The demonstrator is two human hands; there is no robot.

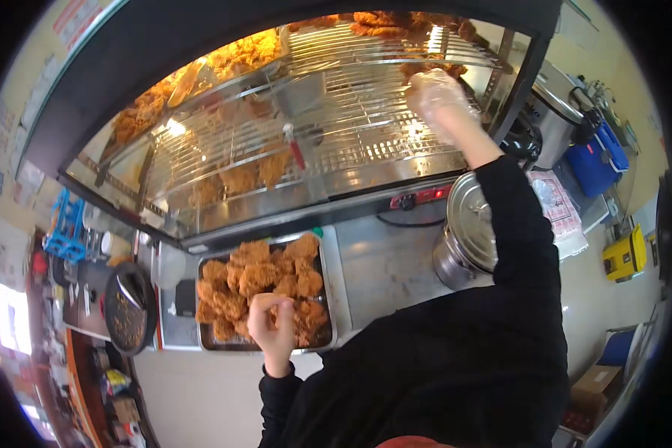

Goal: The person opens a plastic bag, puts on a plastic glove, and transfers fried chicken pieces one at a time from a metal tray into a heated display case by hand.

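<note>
while i watch through the head camera, i see my right hand (434, 95) raised into the glass-fronted warming cabinet (276, 127), wrapped in a thin, crinkled clear glove, its fingers closed around a rough, craggy piece of fried chicken (429, 69) just above the upper wire rack (366, 97). the rack is made of bright parallel metal rods; more golden, knobbly pieces lie along its far edge and on the lower shelf to the left. my left hand (272, 322) is bare and sits low over the rectangular steel tray (328, 299) on the counter (384, 261), fingers curled in narrow, tips touching the heaped breaded chicken pieces (257, 280); i cannot tell whether a piece is pinched between them. the heap is coarse and flaky, orange-brown, and fills the tray nearly from rim to rim. just right of the tray, on the dull grey counter, stands a round stainless pot (467, 231) with a domed, polished lid. a dark round pan (129, 308) sits left of the tray. both sleeves are black cloth.
</note>
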